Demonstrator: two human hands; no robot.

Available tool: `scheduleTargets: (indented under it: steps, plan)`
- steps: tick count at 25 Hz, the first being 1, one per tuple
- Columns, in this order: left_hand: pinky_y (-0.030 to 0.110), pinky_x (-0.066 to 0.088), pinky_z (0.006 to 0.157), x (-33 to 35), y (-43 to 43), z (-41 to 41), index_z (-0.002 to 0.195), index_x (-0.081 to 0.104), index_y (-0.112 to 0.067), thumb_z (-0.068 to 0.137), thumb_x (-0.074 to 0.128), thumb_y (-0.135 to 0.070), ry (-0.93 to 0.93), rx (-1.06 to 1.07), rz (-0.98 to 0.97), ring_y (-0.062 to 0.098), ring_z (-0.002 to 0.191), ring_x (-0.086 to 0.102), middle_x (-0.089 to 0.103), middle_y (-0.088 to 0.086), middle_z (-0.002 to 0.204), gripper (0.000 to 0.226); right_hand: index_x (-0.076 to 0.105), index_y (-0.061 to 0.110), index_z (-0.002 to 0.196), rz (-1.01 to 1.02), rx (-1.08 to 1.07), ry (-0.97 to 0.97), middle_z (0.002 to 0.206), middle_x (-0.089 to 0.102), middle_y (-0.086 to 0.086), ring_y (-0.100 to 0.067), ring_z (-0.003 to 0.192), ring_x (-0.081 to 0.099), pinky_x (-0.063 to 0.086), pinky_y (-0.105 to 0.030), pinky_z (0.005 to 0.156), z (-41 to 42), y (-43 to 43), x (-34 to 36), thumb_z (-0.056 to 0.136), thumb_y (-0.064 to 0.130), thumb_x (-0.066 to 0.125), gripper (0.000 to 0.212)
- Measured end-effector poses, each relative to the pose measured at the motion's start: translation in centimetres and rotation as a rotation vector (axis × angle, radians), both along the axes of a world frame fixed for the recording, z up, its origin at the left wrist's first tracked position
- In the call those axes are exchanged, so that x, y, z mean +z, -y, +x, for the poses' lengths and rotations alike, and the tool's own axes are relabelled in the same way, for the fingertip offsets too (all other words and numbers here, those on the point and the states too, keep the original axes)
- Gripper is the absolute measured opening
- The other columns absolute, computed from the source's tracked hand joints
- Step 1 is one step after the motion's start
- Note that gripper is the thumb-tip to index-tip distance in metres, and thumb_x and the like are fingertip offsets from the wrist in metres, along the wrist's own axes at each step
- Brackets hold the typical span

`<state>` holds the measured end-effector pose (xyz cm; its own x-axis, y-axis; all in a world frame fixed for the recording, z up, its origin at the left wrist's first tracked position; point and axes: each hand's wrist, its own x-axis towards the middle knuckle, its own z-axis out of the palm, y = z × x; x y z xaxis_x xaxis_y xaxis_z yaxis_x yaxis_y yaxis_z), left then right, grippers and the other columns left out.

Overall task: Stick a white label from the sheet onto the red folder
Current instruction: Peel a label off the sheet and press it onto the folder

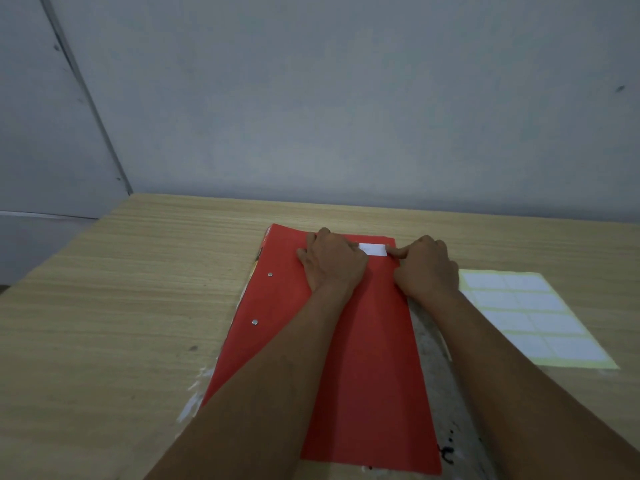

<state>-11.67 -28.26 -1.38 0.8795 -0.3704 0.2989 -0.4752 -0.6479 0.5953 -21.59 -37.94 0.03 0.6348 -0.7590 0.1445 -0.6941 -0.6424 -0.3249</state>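
The red folder (367,341) lies lengthwise on the wooden table, with two metal rivets near its left edge. A white label (374,249) lies flat on the folder near its far right corner. My left hand (330,259) rests palm down on the folder and its fingers cover the label's left end. My right hand (424,268) is curled, with a fingertip touching the label's right end. The label sheet (530,317), pale yellow backing with several white labels, lies flat to the right of the folder.
The light wooden table (121,306) ends at a grey wall at the back. Its left edge runs diagonally. White scuffs and black ink marks show on the table beside the folder's near corners.
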Motion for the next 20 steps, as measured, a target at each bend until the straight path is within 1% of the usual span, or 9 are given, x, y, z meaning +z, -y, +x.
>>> scheduleTargets:
  steps: [3, 5, 7, 9, 11, 13, 15, 18, 20]
  plan:
    - [0.046, 0.034, 0.092, 0.1, 0.0, 0.2, 0.085, 0.076, -0.017, 0.087, 0.055, -0.031, -0.044, 0.002, -0.016, 0.027, 0.11, 0.049, 0.062, 0.005, 0.103, 0.026, 0.069, 0.029, 0.123, 0.035, -0.032, 0.053, 0.118, 0.056, -0.006, -0.029, 0.12, 0.046, 0.045, -0.044, 0.095, -0.1, -0.3, 0.4, 0.086, 0.024, 0.054, 0.04]
    - [0.046, 0.035, 0.092, 0.0, 0.1, 0.4, 0.082, 0.077, -0.02, 0.084, 0.055, -0.032, -0.08, 0.0, -0.037, 0.026, 0.107, 0.052, 0.065, 0.003, 0.098, 0.025, 0.068, 0.029, 0.124, 0.011, -0.021, 0.042, 0.119, 0.055, -0.006, -0.029, 0.119, 0.047, 0.043, -0.043, 0.095, -0.3, -0.7, 0.4, 0.084, 0.025, 0.053, 0.043]
    - [0.047, 0.037, 0.092, 0.1, 0.0, 0.6, 0.082, 0.078, -0.023, 0.08, 0.054, -0.035, -0.112, -0.014, -0.037, 0.026, 0.106, 0.055, 0.069, 0.001, 0.095, 0.027, 0.064, 0.03, 0.129, -0.047, 0.011, -0.02, 0.121, 0.053, -0.006, -0.028, 0.119, 0.044, 0.039, -0.042, 0.095, -0.6, -1.1, 0.3, 0.083, 0.027, 0.049, 0.048]
    - [0.047, 0.035, 0.095, 0.4, -0.2, 0.8, 0.091, 0.079, -0.027, 0.08, 0.055, -0.036, -0.145, -0.058, -0.009, 0.025, 0.111, 0.053, 0.07, -0.001, 0.102, 0.028, 0.058, 0.031, 0.135, -0.082, 0.046, -0.073, 0.125, 0.05, -0.006, -0.028, 0.121, 0.043, 0.038, -0.042, 0.097, -0.8, -1.4, 0.0, 0.086, 0.032, 0.047, 0.05]
    - [0.048, 0.033, 0.099, 0.6, -0.7, 0.8, 0.101, 0.078, -0.03, 0.083, 0.055, -0.032, -0.15, -0.125, 0.033, 0.024, 0.118, 0.048, 0.065, -0.001, 0.111, 0.029, 0.054, 0.031, 0.138, -0.082, 0.074, -0.083, 0.128, 0.049, -0.006, -0.027, 0.123, 0.042, 0.037, -0.042, 0.099, -1.2, -1.9, -0.1, 0.09, 0.038, 0.048, 0.049]
    - [0.046, 0.035, 0.099, 0.9, -1.4, 0.3, 0.11, 0.075, -0.027, 0.086, 0.054, -0.029, -0.067, -0.183, 0.1, 0.026, 0.118, 0.045, 0.058, 0.004, 0.113, 0.032, 0.054, 0.031, 0.138, -0.09, 0.093, -0.066, 0.13, 0.051, -0.005, -0.026, 0.123, 0.044, 0.037, -0.041, 0.099, -1.8, -2.4, -0.2, 0.091, 0.042, 0.05, 0.049]
    - [0.042, 0.04, 0.092, 0.9, -2.4, -0.2, 0.113, 0.074, -0.025, 0.086, 0.052, -0.026, 0.039, -0.219, 0.149, 0.028, 0.113, 0.048, 0.056, 0.008, 0.109, 0.035, 0.058, 0.03, 0.136, -0.114, 0.101, -0.024, 0.128, 0.053, -0.003, -0.026, 0.121, 0.046, 0.038, -0.04, 0.097, -2.5, -3.2, -0.4, 0.09, 0.044, 0.053, 0.048]
    - [0.04, 0.046, 0.085, 0.6, -4.2, -0.4, 0.105, 0.076, -0.022, 0.082, 0.049, -0.024, 0.126, -0.239, 0.152, 0.03, 0.1, 0.054, 0.058, 0.009, 0.097, 0.036, 0.061, 0.028, 0.133, -0.117, 0.109, 0.047, 0.125, 0.055, -0.002, -0.024, 0.118, 0.048, 0.038, -0.038, 0.096, -3.6, -4.4, -0.6, 0.088, 0.044, 0.057, 0.047]
    - [0.039, 0.046, 0.084, 0.8, -5.8, -0.4, 0.102, 0.077, -0.023, 0.083, 0.048, -0.026, 0.145, -0.217, 0.181, 0.029, 0.098, 0.056, 0.059, 0.008, 0.097, 0.035, 0.059, 0.026, 0.134, -0.107, 0.114, 0.058, 0.127, 0.055, -0.002, -0.024, 0.119, 0.048, 0.039, -0.038, 0.097, -4.4, -5.5, -0.6, 0.089, 0.046, 0.056, 0.049]
